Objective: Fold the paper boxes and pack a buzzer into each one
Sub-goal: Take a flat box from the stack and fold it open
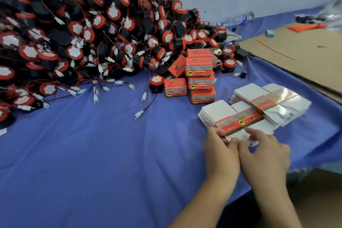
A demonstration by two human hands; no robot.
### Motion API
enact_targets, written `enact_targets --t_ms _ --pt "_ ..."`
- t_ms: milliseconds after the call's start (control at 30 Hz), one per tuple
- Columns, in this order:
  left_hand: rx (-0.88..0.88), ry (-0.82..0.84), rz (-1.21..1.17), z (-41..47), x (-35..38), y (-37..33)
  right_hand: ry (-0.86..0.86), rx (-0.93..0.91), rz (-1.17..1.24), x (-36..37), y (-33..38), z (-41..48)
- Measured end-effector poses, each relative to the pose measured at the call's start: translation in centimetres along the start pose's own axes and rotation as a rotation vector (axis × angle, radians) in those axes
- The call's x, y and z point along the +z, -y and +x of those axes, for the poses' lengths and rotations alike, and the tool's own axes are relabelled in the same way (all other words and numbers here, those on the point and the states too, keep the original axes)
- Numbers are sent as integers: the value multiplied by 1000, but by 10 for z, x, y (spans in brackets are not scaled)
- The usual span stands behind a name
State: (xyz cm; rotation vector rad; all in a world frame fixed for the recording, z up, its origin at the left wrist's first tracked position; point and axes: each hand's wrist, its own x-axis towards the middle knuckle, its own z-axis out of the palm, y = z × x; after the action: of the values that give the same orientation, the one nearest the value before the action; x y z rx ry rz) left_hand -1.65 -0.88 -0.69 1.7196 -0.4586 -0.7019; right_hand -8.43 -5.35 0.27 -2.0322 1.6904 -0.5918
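Observation:
A big heap of black and red buzzers [88,29] with red wires and white plugs covers the left and back of the blue cloth. One buzzer [155,83] stands apart beside several folded red boxes [200,77]. Two stacks of flat box blanks lie at the right: a near stack [218,113] and a far stack [268,96]. My left hand [220,152] pinches the near edge of the top flat blank [238,123] on the near stack. My right hand [264,153] rests beside it, index finger touching the same blank's edge.
A sheet of brown cardboard [299,55] lies at the right with a thin red wire on it. A plastic water bottle [238,19] lies against the wall. The blue cloth [92,163] hangs over the table's front edge at the lower right.

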Motion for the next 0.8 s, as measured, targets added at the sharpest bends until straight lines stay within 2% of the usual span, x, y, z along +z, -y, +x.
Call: enact_targets --t_ms 300,500,667,800 --pt "64 -131 -92 3 4 4 -16 -53 215 1 -12 4" --pt "98 -172 -156 2 -3 7 -28 -109 257 -1 -9 5" --pt "60 -143 -196 6 -9 8 -90 -180 298 -4 -7 4" --pt "-22 -53 -438 5 -11 2 -139 -198 451 -10 -2 -3"
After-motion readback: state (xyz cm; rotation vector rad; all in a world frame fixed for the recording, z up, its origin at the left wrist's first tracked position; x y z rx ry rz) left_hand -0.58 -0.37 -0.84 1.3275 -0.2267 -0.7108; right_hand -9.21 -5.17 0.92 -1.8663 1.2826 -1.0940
